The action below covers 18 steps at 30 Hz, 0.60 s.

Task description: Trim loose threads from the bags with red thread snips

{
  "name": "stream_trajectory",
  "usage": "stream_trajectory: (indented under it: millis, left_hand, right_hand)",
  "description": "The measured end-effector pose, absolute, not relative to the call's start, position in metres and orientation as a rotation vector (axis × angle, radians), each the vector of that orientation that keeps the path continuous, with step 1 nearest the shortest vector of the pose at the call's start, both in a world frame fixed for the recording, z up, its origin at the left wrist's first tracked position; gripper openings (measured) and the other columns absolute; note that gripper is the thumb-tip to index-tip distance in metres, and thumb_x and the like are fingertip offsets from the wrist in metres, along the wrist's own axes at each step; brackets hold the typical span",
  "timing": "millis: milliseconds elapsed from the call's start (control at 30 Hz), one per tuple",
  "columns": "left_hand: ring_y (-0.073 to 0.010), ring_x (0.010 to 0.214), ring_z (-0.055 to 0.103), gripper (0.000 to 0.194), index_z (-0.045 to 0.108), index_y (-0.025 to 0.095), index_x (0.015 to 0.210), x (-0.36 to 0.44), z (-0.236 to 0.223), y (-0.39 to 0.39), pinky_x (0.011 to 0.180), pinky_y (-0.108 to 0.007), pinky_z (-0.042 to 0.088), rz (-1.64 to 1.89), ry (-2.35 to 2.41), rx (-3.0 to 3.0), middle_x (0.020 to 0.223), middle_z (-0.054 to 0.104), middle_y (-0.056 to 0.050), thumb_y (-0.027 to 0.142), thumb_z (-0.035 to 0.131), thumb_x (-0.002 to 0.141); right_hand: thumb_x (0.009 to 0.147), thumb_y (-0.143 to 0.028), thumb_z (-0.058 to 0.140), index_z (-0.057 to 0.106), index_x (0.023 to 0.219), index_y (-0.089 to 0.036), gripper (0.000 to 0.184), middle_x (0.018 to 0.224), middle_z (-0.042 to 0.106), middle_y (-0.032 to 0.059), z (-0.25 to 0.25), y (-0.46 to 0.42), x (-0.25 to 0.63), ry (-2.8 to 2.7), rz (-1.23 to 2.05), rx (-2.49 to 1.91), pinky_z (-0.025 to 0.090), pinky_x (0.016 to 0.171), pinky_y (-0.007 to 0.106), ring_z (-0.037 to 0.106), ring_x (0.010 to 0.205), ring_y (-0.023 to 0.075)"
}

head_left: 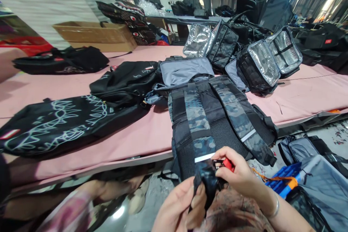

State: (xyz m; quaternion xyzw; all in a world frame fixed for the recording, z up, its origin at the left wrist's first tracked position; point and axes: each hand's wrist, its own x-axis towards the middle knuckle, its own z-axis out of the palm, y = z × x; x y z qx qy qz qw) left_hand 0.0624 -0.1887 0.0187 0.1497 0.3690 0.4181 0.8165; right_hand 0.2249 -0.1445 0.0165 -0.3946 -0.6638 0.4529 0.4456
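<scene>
A camouflage backpack [214,116] lies back-side up on the pink table [130,141], its lower end hanging over the front edge toward me. My left hand [179,206] pinches the end of its left shoulder strap [197,123] from below. My right hand [239,174] is closed on a small red tool [228,164] pressed against that same strap end, just under a reflective stripe. What the tool is exactly I cannot make out.
Black backpacks with white scribble print [62,123] lie at the left. Open silver-lined bags [261,61] stand at the back right. A cardboard box [95,34] sits far left. A blue crate [285,181] and grey bags are on the floor at right.
</scene>
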Motion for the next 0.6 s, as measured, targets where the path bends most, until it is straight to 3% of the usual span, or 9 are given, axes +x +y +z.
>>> stream_trajectory:
  millis: [67, 133, 167, 300, 400, 500, 600]
  left_hand:
    - [0.0014, 0.035, 0.018, 0.028, 0.054, 0.014, 0.062, 0.066, 0.022, -0.191, 0.035, -0.013, 0.02, 0.818, 0.698, 0.216, 0.05, 0.034, 0.008, 0.031, 0.077, 0.058]
    - [0.0011, 0.034, 0.022, 0.025, 0.056, 0.014, 0.064, 0.069, 0.024, -0.194, 0.035, -0.013, 0.023, 0.789, 0.747, 0.203, 0.05, 0.037, 0.007, 0.03, 0.075, 0.06]
    - [-0.0006, 0.035, 0.027, 0.025, 0.058, 0.014, 0.065, 0.071, 0.024, -0.195, 0.035, -0.014, 0.027, 0.812, 0.818, 0.232, 0.049, 0.04, 0.005, 0.032, 0.075, 0.06]
    - [-0.0184, 0.062, 0.059, 0.038, 0.069, 0.017, 0.078, 0.07, 0.016, -0.196, 0.057, -0.026, 0.049, 1.097, 1.293, 0.512, 0.064, 0.063, -0.004, 0.042, 0.077, 0.051]
    - [-0.0222, 0.074, 0.061, 0.035, 0.071, 0.017, 0.069, 0.063, 0.008, -0.193, 0.068, -0.027, 0.05, 1.18, 1.537, 0.738, 0.074, 0.069, -0.005, 0.041, 0.08, 0.044]
    - [-0.0185, 0.061, 0.059, 0.035, 0.07, 0.016, 0.064, 0.059, 0.004, -0.19, 0.058, -0.025, 0.05, 1.189, 1.499, 0.68, 0.064, 0.067, -0.004, 0.043, 0.08, 0.043]
    - [-0.015, 0.052, 0.055, 0.039, 0.069, 0.015, 0.063, 0.061, 0.008, -0.188, 0.049, -0.022, 0.047, 1.202, 1.42, 0.52, 0.054, 0.063, -0.002, 0.043, 0.081, 0.04]
  right_hand:
    - [0.073, -0.023, 0.065, 0.061, 0.09, -0.019, 0.019, 0.073, 0.058, -0.0018, 0.015, -0.143, 0.219, -1.624, 1.258, -0.91, 0.044, 0.057, 0.02, 0.053, 0.063, 0.0108]
    - [0.071, -0.024, 0.066, 0.062, 0.074, -0.018, 0.007, 0.066, 0.056, -0.0023, 0.011, -0.141, 0.212, -1.623, 1.264, -0.856, 0.043, 0.057, 0.021, 0.052, 0.062, 0.0109]
    - [0.072, -0.023, 0.064, 0.06, 0.064, -0.017, 0.01, 0.062, 0.054, -0.0026, 0.008, -0.14, 0.209, -1.612, 1.254, -0.864, 0.042, 0.056, 0.02, 0.051, 0.06, 0.0107]
    - [0.071, -0.015, 0.058, 0.054, 0.056, -0.017, 0.016, 0.057, 0.051, -0.0041, -0.002, -0.138, 0.204, -1.577, 1.182, -0.987, 0.039, 0.053, 0.019, 0.048, 0.056, 0.0095]
    - [0.07, -0.013, 0.056, 0.053, 0.057, -0.018, 0.014, 0.06, 0.051, -0.0041, -0.002, -0.142, 0.205, -1.612, 1.096, -1.024, 0.038, 0.054, 0.019, 0.049, 0.059, 0.0096]
    - [0.072, -0.014, 0.055, 0.059, 0.077, -0.019, 0.008, 0.071, 0.056, -0.0027, 0.003, -0.147, 0.209, -1.646, 1.039, -1.072, 0.041, 0.06, 0.02, 0.052, 0.066, 0.0109]
    - [0.076, -0.015, 0.053, 0.056, 0.098, -0.019, 0.022, 0.084, 0.058, 0.001, 0.007, -0.151, 0.217, -1.689, 0.862, -1.108, 0.044, 0.069, 0.024, 0.054, 0.075, 0.0131]
